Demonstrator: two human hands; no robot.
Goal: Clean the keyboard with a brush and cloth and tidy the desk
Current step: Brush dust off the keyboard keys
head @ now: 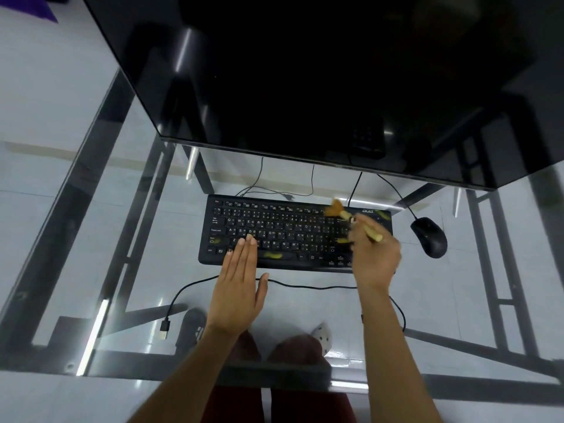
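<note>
A black keyboard (280, 230) lies on the glass desk (91, 239) under the monitor, with yellowish smears on its space bar and right side. My right hand (374, 257) grips a small wooden-handled brush (345, 213); its tan bristles touch the top right rows of keys. My left hand (239, 288) lies flat, fingers together, with the fingertips resting on the keyboard's lower left keys. No cloth is in view.
A large dark monitor (305, 80) overhangs the far half of the desk. A black mouse (428, 237) sits right of the keyboard. A black cable with a loose USB plug (164, 329) curls along the near side. My knees show through the glass.
</note>
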